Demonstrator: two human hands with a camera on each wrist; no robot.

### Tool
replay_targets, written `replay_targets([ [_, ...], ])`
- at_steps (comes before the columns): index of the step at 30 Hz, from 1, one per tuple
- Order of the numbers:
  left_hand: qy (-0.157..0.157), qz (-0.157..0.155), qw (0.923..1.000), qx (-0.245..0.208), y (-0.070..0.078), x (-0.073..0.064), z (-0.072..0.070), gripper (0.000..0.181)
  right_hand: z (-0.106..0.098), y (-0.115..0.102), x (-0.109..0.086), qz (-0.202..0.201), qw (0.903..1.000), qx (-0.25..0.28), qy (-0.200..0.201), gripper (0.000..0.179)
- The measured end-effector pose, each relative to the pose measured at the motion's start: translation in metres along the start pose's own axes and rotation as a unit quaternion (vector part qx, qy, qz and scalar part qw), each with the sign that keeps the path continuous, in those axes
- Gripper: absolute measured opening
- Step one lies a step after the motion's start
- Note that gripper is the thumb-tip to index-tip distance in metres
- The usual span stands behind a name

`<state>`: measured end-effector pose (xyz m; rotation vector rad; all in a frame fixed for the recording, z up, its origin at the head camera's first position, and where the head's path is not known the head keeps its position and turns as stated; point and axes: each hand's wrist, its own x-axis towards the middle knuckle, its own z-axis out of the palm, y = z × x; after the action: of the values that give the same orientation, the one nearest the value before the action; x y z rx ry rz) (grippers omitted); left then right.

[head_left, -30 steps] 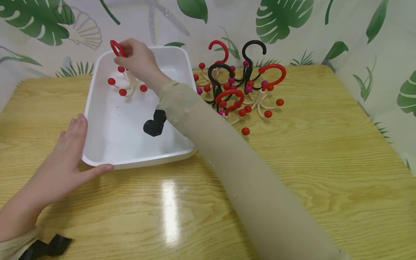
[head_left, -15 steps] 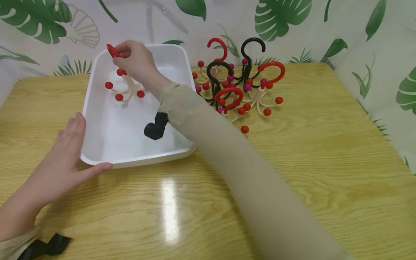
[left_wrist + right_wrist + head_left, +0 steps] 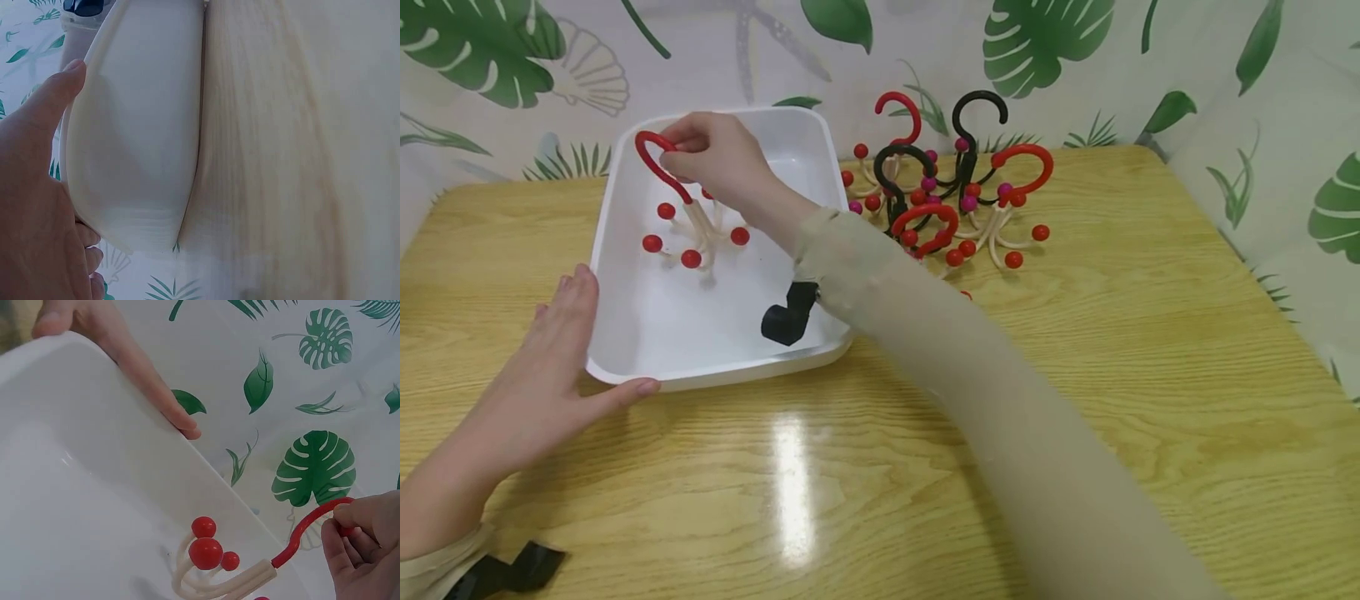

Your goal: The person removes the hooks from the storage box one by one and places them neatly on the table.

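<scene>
My right hand [image 3: 726, 158] pinches the end of the red hook of a multi-prong hook hanger [image 3: 700, 227]. Its beige prongs end in red balls and spread low inside the white plastic tray [image 3: 715, 382]. The right wrist view shows the thumb and fingertips of the right hand [image 3: 369, 540] curled on the hanger's [image 3: 253, 580] hook tip. My left hand [image 3: 542, 375] rests against the tray's near left corner, fingers straight along the left side and thumb along the front. The left wrist view has the left hand [image 3: 37, 156] against the tray's outer wall [image 3: 137, 125].
Right of the tray stand several similar hangers, among them a black one [image 3: 967, 167] and a red-hooked one [image 3: 997, 218]. All share a wooden table [image 3: 1112, 375]. A leaf-patterned wall [image 3: 925, 42] rises at the back.
My right hand has come down and nearer with the hanger, whose prongs now sit lower and farther forward in the tray. Its red hook shows more fully. The left hand keeps its place.
</scene>
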<state>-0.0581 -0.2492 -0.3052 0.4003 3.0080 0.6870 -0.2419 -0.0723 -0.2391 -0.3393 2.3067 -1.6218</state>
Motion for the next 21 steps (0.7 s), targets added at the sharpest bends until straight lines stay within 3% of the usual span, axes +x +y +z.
replay_targets([
  [7,0.006,0.008,0.9999,-0.008,0.0,0.0,0.001,0.113,-0.007,-0.007,-0.021,-0.017,0.9997,0.0,-0.017,0.02],
  [21,0.002,0.007,0.9999,-0.012,0.0,-0.001,0.002,0.111,-0.022,-0.028,-0.083,-0.092,0.9925,0.034,-0.073,0.025],
])
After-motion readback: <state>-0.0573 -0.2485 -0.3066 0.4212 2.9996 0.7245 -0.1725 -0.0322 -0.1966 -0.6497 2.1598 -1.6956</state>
